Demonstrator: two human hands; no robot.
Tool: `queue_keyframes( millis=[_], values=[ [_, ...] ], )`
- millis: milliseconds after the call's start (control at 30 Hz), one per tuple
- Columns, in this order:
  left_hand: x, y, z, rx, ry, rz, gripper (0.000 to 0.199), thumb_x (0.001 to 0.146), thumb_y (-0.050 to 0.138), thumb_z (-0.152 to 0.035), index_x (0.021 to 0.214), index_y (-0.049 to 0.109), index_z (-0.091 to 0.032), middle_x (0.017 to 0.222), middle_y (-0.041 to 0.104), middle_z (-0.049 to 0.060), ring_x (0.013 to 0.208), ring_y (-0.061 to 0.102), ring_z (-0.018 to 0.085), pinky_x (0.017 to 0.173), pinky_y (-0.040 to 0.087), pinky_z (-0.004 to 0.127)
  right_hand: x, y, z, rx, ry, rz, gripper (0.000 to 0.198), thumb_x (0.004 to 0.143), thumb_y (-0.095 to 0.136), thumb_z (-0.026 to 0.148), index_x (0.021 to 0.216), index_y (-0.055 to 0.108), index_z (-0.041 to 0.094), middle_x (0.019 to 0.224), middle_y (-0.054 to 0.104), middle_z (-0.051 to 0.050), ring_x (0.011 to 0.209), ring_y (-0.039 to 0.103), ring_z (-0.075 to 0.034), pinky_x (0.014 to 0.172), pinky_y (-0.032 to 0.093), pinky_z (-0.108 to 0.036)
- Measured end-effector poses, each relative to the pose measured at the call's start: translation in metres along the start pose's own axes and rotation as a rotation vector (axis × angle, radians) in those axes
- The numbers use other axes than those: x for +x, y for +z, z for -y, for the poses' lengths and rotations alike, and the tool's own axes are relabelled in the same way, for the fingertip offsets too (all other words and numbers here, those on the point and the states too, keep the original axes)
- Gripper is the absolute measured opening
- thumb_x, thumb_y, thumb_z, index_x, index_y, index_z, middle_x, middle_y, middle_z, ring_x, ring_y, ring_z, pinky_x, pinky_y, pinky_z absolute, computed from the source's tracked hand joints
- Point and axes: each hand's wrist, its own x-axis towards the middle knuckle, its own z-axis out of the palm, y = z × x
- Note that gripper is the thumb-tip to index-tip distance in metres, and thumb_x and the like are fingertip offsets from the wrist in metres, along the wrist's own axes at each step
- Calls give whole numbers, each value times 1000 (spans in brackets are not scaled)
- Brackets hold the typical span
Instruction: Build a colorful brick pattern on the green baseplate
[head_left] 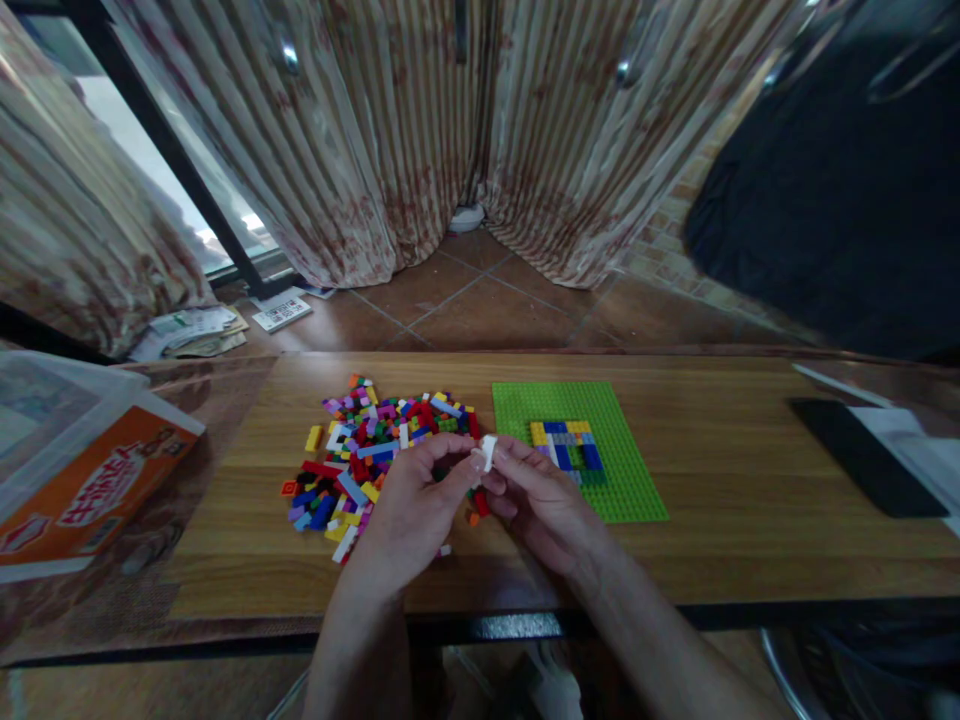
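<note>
Both my hands meet over the middle of the table, pinching one small white toy brick (489, 452) between their fingertips. My left hand (416, 500) is closed on its left side, in front of a heap of loose coloured bricks (382, 450). From the right, my right hand (544, 495) grips the same brick, partly covering the near left part of a green baseplate (630, 490). On that baseplate stands a low built block of blue, yellow, white and grey bricks (589, 455) with a gap in its middle. Fingers hide part of the white brick.
A clear plastic box with an orange label (97, 485) stands left of the wooden table (720, 480). A black flat object (862, 455) and white papers (892, 425) lie at the right end. Striped curtains (360, 150) hang beyond the table.
</note>
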Motion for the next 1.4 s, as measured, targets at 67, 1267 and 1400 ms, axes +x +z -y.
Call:
queue_keyframes(
  millis=[67,1267,1400],
  values=[
    [0,3,-3,-5,18,-4,21,87,60,-33,90,73,-18,78,73,2,73,65,16,72,50,26,0,2,-1,-44,-49,-22,29,65,85,37,81,70,18,57,49,6,51,35,-4,42,25,-16],
    [-3,-9,7,705,-147,-19,20,78,58,-35,74,73,-22,66,68,0,62,60,18,62,40,29,-4,-73,68,-552,-409,-415,43,63,81,44,94,67,18,74,69,-1,57,56,-9,55,49,-24],
    [-1,-9,6,720,-149,-30,20,77,58,-36,72,71,-22,66,67,0,62,60,18,61,39,29,-4,-86,71,-771,-478,-486,45,74,70,47,107,61,17,78,72,-3,61,62,-13,61,53,-29]
  ],
)
